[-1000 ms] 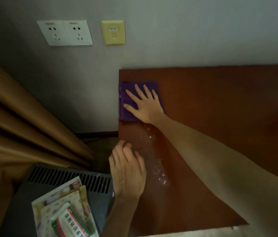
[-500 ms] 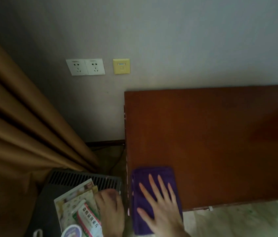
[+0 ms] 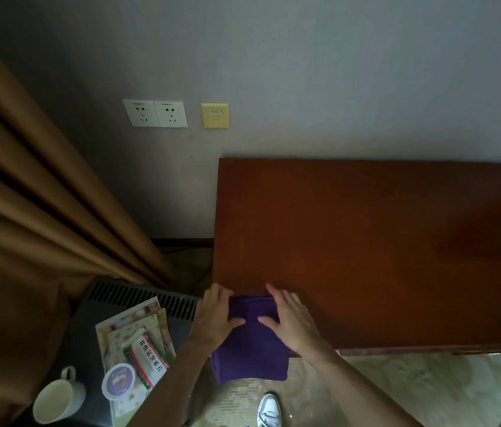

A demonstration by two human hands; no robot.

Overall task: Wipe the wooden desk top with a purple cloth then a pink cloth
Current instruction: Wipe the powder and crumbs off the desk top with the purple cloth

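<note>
Both hands are laid on the purple cloth (image 3: 252, 337): left hand (image 3: 216, 315) gripping its left edge, right hand (image 3: 292, 323) flat on its right side. It overhangs the wooden desk top's (image 3: 366, 241) near-left corner, unwiped wood lying rightwards, nearest the right hand

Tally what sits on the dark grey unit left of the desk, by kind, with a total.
White ceramic mug: 1
Round white tub with purple lid: 1
Red-and-green printed packet: 1
Patterned paper booklets: at least 2, stacked
Total: at least 5
</note>
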